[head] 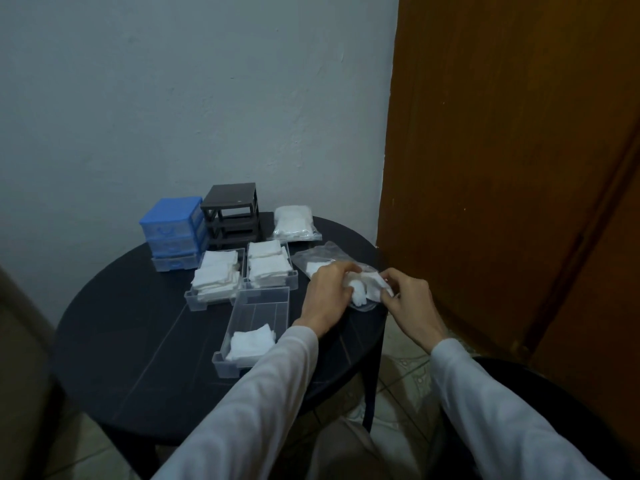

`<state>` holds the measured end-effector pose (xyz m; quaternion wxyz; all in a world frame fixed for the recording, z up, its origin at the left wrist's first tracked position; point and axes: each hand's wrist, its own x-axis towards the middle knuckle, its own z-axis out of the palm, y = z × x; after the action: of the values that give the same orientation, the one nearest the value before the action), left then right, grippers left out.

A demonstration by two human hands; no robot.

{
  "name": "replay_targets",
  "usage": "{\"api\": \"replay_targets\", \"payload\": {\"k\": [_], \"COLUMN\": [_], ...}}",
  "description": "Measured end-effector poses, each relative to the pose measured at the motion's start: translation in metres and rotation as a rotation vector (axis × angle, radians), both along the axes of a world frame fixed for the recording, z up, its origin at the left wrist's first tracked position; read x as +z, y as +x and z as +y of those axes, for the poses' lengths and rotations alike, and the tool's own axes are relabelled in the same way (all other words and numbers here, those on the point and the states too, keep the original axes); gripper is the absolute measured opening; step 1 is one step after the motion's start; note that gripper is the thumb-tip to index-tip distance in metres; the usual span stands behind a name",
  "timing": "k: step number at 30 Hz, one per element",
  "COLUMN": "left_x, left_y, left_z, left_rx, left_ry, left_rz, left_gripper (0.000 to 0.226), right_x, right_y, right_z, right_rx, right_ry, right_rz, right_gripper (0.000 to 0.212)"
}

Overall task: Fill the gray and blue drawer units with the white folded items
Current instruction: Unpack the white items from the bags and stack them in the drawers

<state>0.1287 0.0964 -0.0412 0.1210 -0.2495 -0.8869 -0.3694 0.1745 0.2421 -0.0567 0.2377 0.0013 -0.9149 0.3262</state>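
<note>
Both hands were busy at the right rim of the round black plastic table. The left hand had its fingers curled into a bunch of white folded gauze-like squares, and the right hand pinched the same bunch from the other side, right over the table's edge. Under them lay a crumpled clear plastic bag, its mouth toward the hands.

Just left of the left wrist sat a clear plastic drawer tray, pulled out and lying near the middle of the table, a few white squares at its near end, the far half bare. Behind it, two more clear trays stood side by side, touching: the left heaped tray and the right heaped tray, both piled above their rims.

At the back edge by the wall, the blue three-drawer plastic unit stood with its bottom drawer slid partly out. Beside it, touching, the dark gray drawer frame stood with open slots. A sealed clear packet of white squares lay just right of it. The table's near-left stretch lay open.
</note>
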Motion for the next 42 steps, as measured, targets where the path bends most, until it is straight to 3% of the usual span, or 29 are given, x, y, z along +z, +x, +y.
{"api": "replay_targets", "payload": {"k": [13, 22, 29, 35, 42], "left_x": [0.008, 0.012, -0.018, -0.039, -0.045], "left_y": [0.018, 0.021, 0.012, 0.009, 0.007], "left_z": [-0.002, -0.1, -0.148, -0.152, -0.153], "left_rx": [-0.091, 0.0, 0.186, 0.167, 0.091], "left_ry": [0.24, 0.254, 0.508, 0.601, 0.804], "left_rz": [-0.085, -0.058, -0.205, -0.284, -0.326], "left_gripper": [0.03, 0.029, 0.028, 0.043, 0.038], "right_x": [0.031, 0.035, 0.04, 0.039, 0.027], "right_y": [0.016, -0.003, -0.009, -0.022, -0.044], "right_z": [0.011, -0.043, -0.094, -0.12, -0.139], "right_rx": [-0.029, 0.11, 0.322, 0.417, 0.446], "right_ry": [-0.309, -0.48, -0.374, -0.1, 0.076], "right_rz": [-0.003, -0.142, -0.227, -0.207, -0.211], "right_gripper": [0.01, 0.015, 0.05, 0.03, 0.009]}}
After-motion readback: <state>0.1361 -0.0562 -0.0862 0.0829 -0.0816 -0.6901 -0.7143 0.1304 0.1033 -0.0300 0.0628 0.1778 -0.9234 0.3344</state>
